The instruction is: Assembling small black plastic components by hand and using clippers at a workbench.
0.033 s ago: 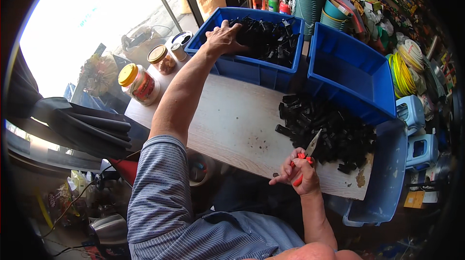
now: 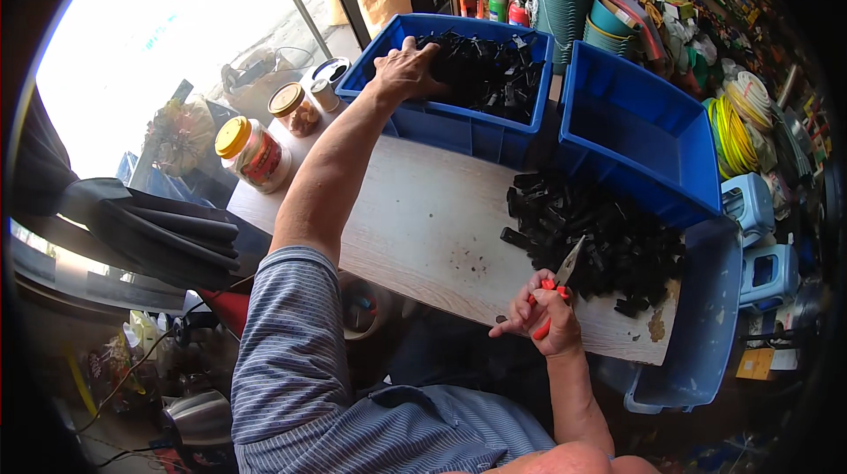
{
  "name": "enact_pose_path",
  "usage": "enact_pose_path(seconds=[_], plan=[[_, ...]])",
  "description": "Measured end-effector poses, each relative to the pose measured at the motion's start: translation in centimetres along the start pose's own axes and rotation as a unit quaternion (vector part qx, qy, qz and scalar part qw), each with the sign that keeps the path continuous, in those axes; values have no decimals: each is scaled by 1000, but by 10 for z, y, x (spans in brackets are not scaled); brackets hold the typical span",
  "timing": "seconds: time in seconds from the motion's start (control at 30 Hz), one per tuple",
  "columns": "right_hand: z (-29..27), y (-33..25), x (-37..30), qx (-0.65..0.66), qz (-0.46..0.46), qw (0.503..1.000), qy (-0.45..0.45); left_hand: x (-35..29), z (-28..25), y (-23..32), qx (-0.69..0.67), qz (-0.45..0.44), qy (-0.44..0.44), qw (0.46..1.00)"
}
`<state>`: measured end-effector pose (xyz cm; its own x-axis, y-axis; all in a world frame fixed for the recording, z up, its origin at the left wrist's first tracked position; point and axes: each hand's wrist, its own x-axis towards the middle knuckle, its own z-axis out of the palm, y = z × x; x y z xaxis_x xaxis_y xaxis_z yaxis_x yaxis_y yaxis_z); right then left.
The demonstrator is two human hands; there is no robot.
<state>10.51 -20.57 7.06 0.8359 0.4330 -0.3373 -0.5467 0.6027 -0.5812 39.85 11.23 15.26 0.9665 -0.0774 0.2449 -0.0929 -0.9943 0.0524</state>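
Observation:
My left hand (image 2: 408, 72) reaches over the near left side of a blue plastic bin (image 2: 468, 128) at the back of the table. Its fingers are spread, with the tips touching a heap of small black plastic parts (image 2: 494, 72) inside. No part shows lifted in that hand. My right hand (image 2: 554, 319) is closed around the red handles of long-nose pliers (image 2: 572, 264), near the table's front edge. The pliers' metal jaws point away from me, in front of a pile of black plastic pieces (image 2: 609, 236) on the tabletop. Whether the jaw tips touch a piece, I cannot tell.
A second blue bin (image 2: 644, 125) stands tilted behind the pile. At the table's right end hangs a paler blue tub (image 2: 706, 306). Jars, one yellow-lidded (image 2: 254, 156), line the left edge of the white table (image 2: 415, 209). Stacked buckets (image 2: 560, 15) stand behind.

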Motion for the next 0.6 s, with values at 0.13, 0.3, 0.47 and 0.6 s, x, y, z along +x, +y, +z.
enact_pose_path(seconds=[0.13,0.3,0.47,0.6], plan=[[-9,1,2,10,8,1000,-26,1,-3,0,19,29,4,999],[-13,2,3,11,11,999,-43,-1,1,4,45,21,22,998],[-13,2,2,24,19,998,-49,6,3,-12,-24,12,-12,1000],[-14,3,1,15,17,998,-55,2,-1,-9,-1,36,-17,999]])
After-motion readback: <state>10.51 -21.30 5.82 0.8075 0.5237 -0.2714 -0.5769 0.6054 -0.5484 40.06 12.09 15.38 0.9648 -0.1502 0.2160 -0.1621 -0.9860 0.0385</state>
